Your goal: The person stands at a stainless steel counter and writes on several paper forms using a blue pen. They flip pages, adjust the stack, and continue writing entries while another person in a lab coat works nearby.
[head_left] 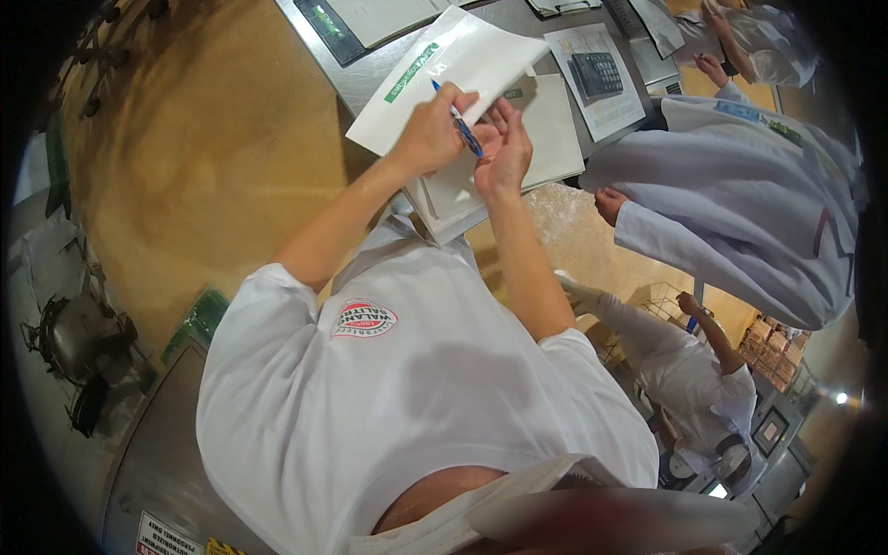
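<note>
My left hand is closed round a blue pen, whose lower end points toward my right palm. It also rests at the near edge of a white folder cover with a green label, which is tilted up off the papers. Palm up, my right hand is close beside it, fingers stretched and slightly bent by the cover's edge; nothing shows in that palm. Beneath both hands, more white folders or papers lie stacked at the corner of a metal table.
A calculator, real or printed, appears on a white sheet right of the folders. A dark-edged clipboard lies at the table's far left. A co-worker in a white coat stands close at right; another person is behind, near stacked goods.
</note>
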